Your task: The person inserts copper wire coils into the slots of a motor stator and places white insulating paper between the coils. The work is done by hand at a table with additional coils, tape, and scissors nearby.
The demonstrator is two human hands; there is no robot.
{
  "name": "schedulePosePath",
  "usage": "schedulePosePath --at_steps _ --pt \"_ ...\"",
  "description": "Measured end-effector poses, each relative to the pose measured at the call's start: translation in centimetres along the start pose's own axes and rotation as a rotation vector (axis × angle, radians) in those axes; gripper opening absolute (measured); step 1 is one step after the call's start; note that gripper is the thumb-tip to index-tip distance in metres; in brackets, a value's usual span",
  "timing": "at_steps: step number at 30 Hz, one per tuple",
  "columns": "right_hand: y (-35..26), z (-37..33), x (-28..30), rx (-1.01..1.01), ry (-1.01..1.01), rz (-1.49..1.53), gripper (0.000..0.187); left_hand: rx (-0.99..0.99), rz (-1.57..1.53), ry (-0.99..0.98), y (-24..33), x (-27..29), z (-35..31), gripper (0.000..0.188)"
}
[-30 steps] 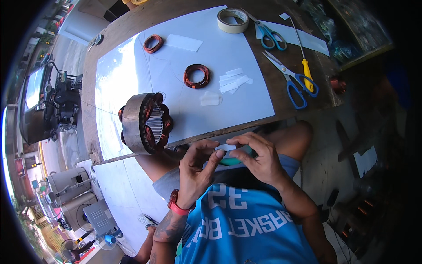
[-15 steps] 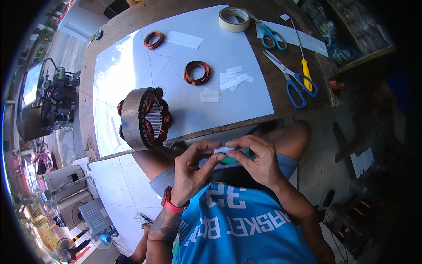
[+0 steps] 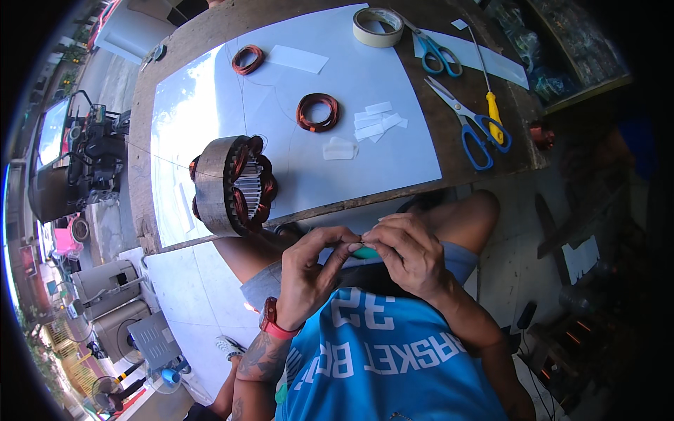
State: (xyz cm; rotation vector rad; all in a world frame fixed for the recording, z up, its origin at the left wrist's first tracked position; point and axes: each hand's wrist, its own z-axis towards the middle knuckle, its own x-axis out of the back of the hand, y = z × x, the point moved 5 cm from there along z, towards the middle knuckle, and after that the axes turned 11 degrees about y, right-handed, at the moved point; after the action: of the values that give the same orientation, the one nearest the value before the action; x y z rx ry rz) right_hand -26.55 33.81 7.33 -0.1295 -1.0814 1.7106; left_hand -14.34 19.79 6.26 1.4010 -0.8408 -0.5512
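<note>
My left hand [image 3: 309,265] and my right hand [image 3: 411,258] meet over my lap, just off the table's near edge. Thumbs and fingertips of both are pinched together on a small white paper slip, now almost wholly hidden by the fingers. Beyond my left hand, a motor stator [image 3: 213,186] lies on its side at the near edge, copper windings bulging from its slotted bore. Several cut white slips [image 3: 369,131] lie loosely piled on the white sheet [image 3: 393,165], with a few more slips [image 3: 338,149] nearer me. One copper wire coil [image 3: 302,116] rests beside them.
Farther back are a smaller copper coil [image 3: 247,71], a paper strip [image 3: 298,59] and a tape roll [image 3: 375,37]. Teal-handled scissors [image 3: 442,59], blue-handled scissors [image 3: 472,144] and a yellow-handled screwdriver [image 3: 494,112] lie at the right. Thin wire trails from the stator across the sheet.
Fingertips have closed in around the white slip, which showed plainly between them before. My right hand's fingers have curled over further. The whole view has shifted slightly.
</note>
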Motion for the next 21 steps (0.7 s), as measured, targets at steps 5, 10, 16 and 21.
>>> schedulePosePath --at_steps 5,10,16,21 --pt "0.1 0.1 -0.2 -0.003 -0.024 0.023 0.028 -0.098 0.111 -0.014 0.4 0.7 0.3 0.016" --pt "-0.1 0.3 -0.5 -0.038 -0.046 0.08 0.029 -0.003 0.108 0.041 0.7 1.8 -0.2 0.018" --pt "-0.5 0.5 -0.8 -0.027 -0.057 0.087 0.028 -0.06 0.149 0.057 1.2 2.2 -0.6 0.018" --pt "-0.6 0.7 -1.2 -0.006 -0.084 0.033 0.027 -0.046 0.179 0.09 0.9 2.3 -0.6 0.019"
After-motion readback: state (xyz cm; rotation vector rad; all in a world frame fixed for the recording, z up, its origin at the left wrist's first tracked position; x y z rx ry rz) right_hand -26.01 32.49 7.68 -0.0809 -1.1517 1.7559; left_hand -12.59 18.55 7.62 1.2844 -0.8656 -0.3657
